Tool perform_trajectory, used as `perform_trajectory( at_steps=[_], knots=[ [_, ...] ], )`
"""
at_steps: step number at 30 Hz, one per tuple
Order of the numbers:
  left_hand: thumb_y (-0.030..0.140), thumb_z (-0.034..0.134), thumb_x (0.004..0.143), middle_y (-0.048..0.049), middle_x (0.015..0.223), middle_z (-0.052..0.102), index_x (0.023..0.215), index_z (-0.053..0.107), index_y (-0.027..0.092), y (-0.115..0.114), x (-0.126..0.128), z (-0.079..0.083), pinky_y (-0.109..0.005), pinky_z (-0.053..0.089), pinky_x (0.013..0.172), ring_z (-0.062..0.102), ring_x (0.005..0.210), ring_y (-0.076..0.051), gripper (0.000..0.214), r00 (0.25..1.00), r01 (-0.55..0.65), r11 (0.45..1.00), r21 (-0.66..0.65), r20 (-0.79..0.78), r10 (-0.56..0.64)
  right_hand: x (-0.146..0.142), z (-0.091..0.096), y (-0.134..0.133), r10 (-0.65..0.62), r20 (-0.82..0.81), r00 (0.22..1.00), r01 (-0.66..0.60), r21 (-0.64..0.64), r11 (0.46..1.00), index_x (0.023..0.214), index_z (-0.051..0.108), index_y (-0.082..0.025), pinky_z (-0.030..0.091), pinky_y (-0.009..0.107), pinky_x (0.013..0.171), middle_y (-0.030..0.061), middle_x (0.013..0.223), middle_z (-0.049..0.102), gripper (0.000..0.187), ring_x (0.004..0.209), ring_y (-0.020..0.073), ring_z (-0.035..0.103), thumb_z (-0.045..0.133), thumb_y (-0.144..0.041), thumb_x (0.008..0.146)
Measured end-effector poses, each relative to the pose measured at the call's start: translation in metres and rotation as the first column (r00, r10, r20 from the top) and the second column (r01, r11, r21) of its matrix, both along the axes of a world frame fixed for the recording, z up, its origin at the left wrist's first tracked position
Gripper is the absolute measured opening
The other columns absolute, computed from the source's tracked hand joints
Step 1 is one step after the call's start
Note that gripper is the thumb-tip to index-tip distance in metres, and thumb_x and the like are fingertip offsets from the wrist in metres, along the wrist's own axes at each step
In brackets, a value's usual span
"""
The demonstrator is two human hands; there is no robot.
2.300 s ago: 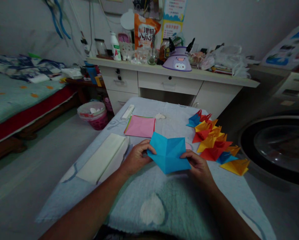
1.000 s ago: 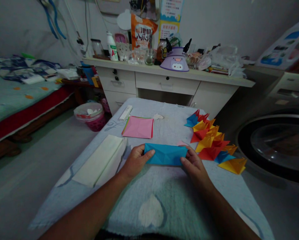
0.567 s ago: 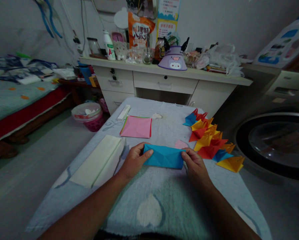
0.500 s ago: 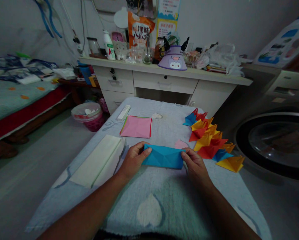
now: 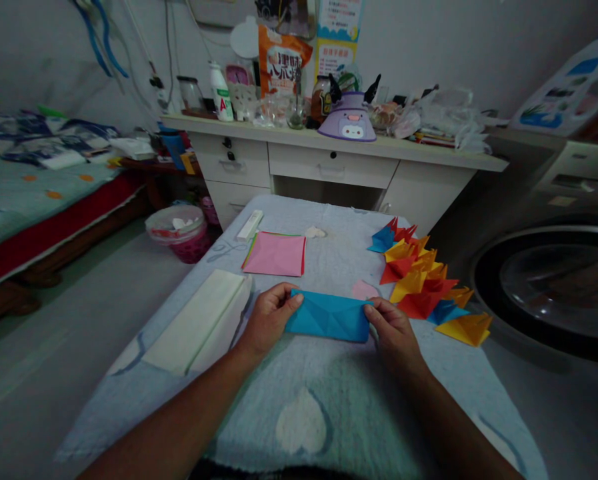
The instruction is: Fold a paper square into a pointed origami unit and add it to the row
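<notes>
A blue sheet of origami paper, folded to a creased rectangle, is stretched between my hands above the table. My left hand pinches its upper left corner, thumb on top. At its upper right corner, my right hand has it between thumb and fingers. Beyond the left hand lies a stack of square paper, pink on top with other colours at its edges. Folded paper cranes in red, yellow, orange and blue stand in a row to the right.
A long pale folded packet lies left of my hands on the cloth-covered table. A small white box sits near the far left edge. A cluttered white desk stands behind, a washing machine at the right, a pink bin on the left.
The blue paper's front edge has tilted slightly toward me, so its face shows a little more. Both hands keep their hold on it; the whole view has shifted slightly.
</notes>
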State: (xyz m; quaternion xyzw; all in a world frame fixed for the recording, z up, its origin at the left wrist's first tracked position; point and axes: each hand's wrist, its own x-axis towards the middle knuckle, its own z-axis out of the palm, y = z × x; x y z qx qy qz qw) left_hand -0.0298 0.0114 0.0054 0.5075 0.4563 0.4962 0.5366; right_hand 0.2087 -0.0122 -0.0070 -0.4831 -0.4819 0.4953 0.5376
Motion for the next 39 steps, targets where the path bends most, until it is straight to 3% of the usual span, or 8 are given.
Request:
perform_trajectory(
  at_steps=[7,14,27,33,39],
  knots=[
    [0.041,0.070,0.077,0.0046,0.065,0.049,0.081,0.062,0.017,0.001,0.000,-0.005,-0.019,0.034,0.053,0.044,0.057,-0.008,0.025,0.999,-0.024,1.000,0.008,0.027,0.024,0.003,-0.010,0.001,0.029,-0.035,0.999,-0.028,0.005,1.000,0.075,0.060,-0.020,0.033,0.023,0.054,-0.0039,0.064,0.045,0.025,0.059,0.0113,0.039,0.068,-0.042,0.083],
    [0.040,0.068,0.077,0.0039,0.066,0.052,0.080,0.062,0.016,0.001,0.001,0.000,-0.020,0.034,0.054,0.045,0.059,-0.009,0.025,0.999,-0.033,0.999,0.013,-0.014,0.033,0.003,-0.006,0.000,0.021,-0.016,1.000,-0.021,-0.015,1.000,0.072,0.058,-0.020,0.032,0.023,0.052,-0.0043,0.062,0.044,0.028,0.057,0.0105,0.038,0.068,-0.044,0.083],
    [0.038,0.063,0.079,0.0032,0.068,0.052,0.079,0.061,0.016,0.000,0.003,0.000,-0.021,0.036,0.057,0.046,0.061,-0.010,0.022,0.996,-0.042,0.998,0.049,-0.082,0.046,0.007,-0.010,0.002,-0.057,0.278,0.959,0.051,0.027,0.998,0.075,0.056,-0.019,0.033,0.024,0.052,-0.0043,0.062,0.043,0.034,0.057,0.0118,0.039,0.059,-0.051,0.086],
    [0.036,0.059,0.082,0.0030,0.067,0.054,0.078,0.061,0.016,0.004,0.002,-0.011,-0.022,0.036,0.056,0.049,0.061,-0.011,0.020,0.975,-0.035,0.994,0.106,-0.217,0.058,0.002,-0.005,0.003,-0.166,0.561,0.811,0.109,0.134,0.985,0.076,0.061,-0.019,0.036,0.026,0.054,-0.0013,0.063,0.052,0.033,0.059,0.0149,0.047,0.054,-0.049,0.087],
    [0.026,0.053,0.086,0.0015,0.072,0.060,0.087,0.062,0.019,0.002,0.005,-0.013,-0.024,0.038,0.062,0.056,0.067,-0.013,0.011,0.848,0.007,0.959,0.282,-0.510,0.143,0.000,-0.010,0.006,-0.222,0.749,0.624,0.106,0.200,0.974,0.090,0.065,-0.017,0.041,0.028,0.062,0.0035,0.071,0.063,0.029,0.064,0.0181,0.057,0.050,-0.042,0.088]
  ],
)
